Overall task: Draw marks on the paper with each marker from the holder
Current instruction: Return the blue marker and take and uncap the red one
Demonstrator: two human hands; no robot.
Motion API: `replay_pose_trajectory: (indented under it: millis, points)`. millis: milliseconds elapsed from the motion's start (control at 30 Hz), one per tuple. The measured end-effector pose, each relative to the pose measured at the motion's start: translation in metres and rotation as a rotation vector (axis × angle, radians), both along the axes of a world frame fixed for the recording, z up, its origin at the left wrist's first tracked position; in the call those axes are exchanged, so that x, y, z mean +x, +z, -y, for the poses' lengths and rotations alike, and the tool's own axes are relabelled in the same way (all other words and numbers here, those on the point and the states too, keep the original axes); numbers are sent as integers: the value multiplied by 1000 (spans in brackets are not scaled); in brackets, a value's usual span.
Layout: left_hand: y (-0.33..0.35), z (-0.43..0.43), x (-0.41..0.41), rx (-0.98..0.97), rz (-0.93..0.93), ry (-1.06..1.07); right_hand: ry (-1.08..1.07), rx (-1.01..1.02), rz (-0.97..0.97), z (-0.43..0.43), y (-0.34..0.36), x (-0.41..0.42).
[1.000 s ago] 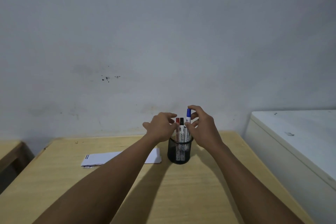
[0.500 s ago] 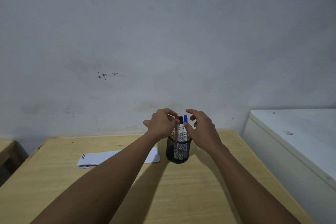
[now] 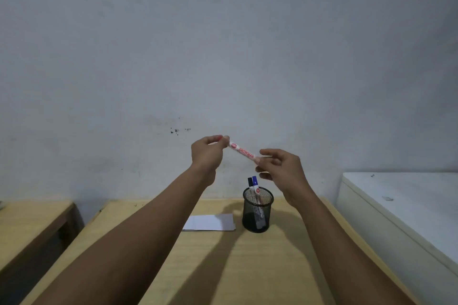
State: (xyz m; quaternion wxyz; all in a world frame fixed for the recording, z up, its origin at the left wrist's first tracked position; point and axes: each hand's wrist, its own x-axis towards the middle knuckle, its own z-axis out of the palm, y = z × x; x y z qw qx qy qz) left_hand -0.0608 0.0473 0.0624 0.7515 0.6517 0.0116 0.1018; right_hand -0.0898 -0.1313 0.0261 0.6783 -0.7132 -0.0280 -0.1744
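A: Item one: red marker (image 3: 242, 152); location?

B: Held in the air above the holder (image 3: 258, 209), at about 11 o'clock from it; it lies slantwise, high end at 10 o'clock, low end at 4 o'clock; white barrel with red print.

A: Hands?

B: Left hand (image 3: 207, 155): fingers pinched narrow on the high end, where a trace of red shows, probably the cap; right hand (image 3: 281, 171): thumb and forefinger closed on the low end, remaining fingers loosely curled.

A: Item two: holder.

B: Black mesh cup, upright on the table (image 3: 247, 267), far edge; contents: black marker (image 3: 250, 181) and blue marker (image 3: 254, 181), caps up, leaning together toward 11 o'clock.

A: Item three: paper (image 3: 210, 222).

B: White sheet, flat on the table, just beside the holder at its 9 o'clock; no marks visible from here; too far off to be sure.

A: Step in hand?

B: Judged: uncapping the first marker; cap looks seated, though the fingers hide the joint.

A: Next move calls for?

B: A straight pull apart along the barrel; then the tip must come down to the paper, low and to 7 o'clock of the hands; two markers left to do.
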Motion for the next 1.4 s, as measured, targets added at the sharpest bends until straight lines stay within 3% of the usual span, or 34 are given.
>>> replay_pose_trajectory:
  millis: [133,267,433,533,700,1033,1400]
  points:
    - [17,-14,-38,-30,-92,-98,171,520,115,-23,30,-25]
    - [26,-20,-66,-4,-53,-144,250,508,132,-55,48,-47]
    - [38,-32,-88,-198,-82,-195,225,567,197,-73,59,-66]
    - [43,-36,-94,-313,-101,-160,240,527,223,-81,59,-72]
    - [47,-42,-98,-340,-113,-114,177,404,313,-90,57,-73]
    - [26,-56,-80,-271,-216,-84,148,248,335,-95,27,-58]
    - [-24,-89,-39,-124,-445,-108,239,-146,351,-106,-16,-25]
